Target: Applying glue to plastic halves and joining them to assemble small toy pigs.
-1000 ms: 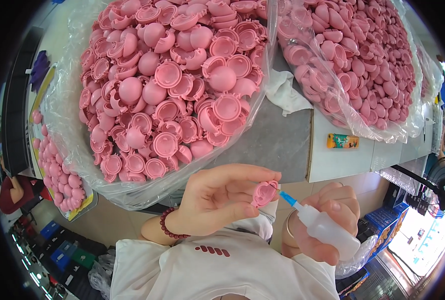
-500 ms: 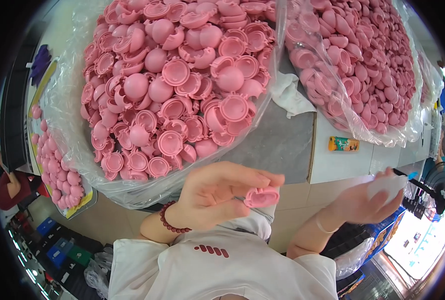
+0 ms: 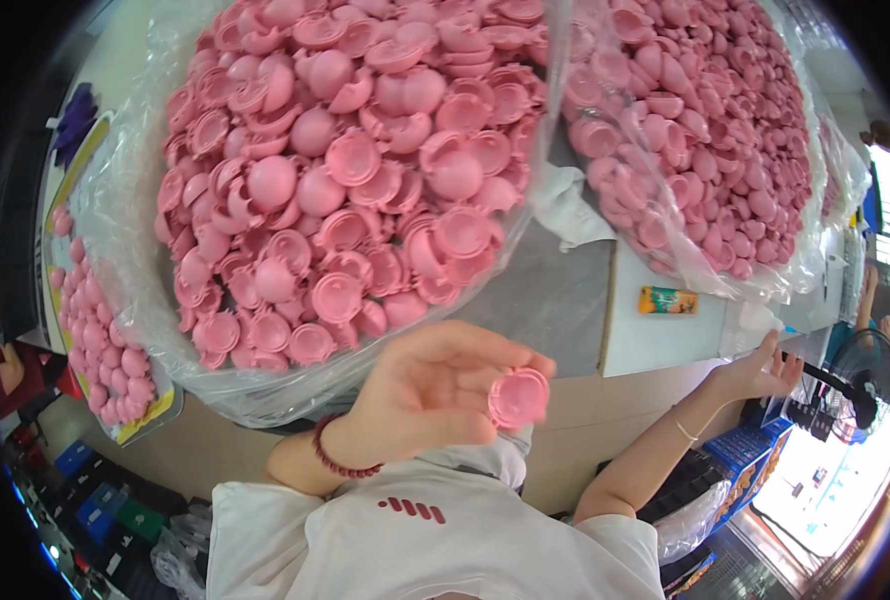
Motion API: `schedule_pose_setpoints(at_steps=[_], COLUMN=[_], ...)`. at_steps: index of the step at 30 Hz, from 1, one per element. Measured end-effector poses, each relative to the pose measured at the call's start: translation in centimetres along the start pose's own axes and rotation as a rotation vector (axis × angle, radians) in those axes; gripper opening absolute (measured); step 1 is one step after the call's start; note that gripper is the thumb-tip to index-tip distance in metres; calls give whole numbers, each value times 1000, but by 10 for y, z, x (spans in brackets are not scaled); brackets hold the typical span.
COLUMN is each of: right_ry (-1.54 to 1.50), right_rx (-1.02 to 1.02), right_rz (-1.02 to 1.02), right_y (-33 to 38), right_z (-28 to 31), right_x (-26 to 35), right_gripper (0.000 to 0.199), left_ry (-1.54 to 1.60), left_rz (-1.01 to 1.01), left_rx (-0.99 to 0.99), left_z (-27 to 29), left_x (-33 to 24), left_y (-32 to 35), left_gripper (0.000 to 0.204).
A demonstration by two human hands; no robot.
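My left hand [image 3: 443, 385], a dark red bead bracelet at its wrist, grips a pink plastic half-shell [image 3: 520, 397] between thumb and fingers in front of my shirt. The shell's hollow side faces up towards me. Out at the right, my right hand [image 3: 765, 372] has its fingers apart and nothing in them. Just beyond those fingers a small white squeeze bottle [image 3: 760, 318] with a blue tip is by the table edge. Many loose pink half-shells [image 3: 337, 298] fill a clear plastic bag [image 3: 255, 395] ahead of my left hand.
A second clear bag of smaller-looking pink pieces [image 3: 710, 150] lies at the far right. Between the bags is a white cloth [image 3: 570, 208], with an orange and green packet [image 3: 667, 300] nearer. Closed pink balls [image 3: 110, 355] sit on a tray at left. A black fan [image 3: 865, 385] stands at right.
My right hand has moved outward and let go of the white bottle. The half-shell in my left hand has turned, so its round hollow shows more fully.
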State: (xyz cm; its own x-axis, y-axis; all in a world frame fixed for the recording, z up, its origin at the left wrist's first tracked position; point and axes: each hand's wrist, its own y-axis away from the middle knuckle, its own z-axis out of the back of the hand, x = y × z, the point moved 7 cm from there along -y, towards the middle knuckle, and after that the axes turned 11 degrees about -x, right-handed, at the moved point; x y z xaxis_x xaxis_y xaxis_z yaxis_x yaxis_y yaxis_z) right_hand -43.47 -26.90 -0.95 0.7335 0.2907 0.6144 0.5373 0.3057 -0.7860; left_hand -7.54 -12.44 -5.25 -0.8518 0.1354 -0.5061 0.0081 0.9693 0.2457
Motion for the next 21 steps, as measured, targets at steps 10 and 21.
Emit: schedule_pose_setpoints(at_steps=[10,21], right_ry=[119,29], right_rx=[913,963], right_rz=[588,268], right_y=[56,51], right_z=[-104,-96], right_x=[130,111], right_gripper=[26,22], left_ry=[-367,-400], left_rz=[-266,-252], left_rx=[27,-2], left_z=[-8,1], left_x=[-7,-14], left_y=[6,7], left_gripper=[42,40])
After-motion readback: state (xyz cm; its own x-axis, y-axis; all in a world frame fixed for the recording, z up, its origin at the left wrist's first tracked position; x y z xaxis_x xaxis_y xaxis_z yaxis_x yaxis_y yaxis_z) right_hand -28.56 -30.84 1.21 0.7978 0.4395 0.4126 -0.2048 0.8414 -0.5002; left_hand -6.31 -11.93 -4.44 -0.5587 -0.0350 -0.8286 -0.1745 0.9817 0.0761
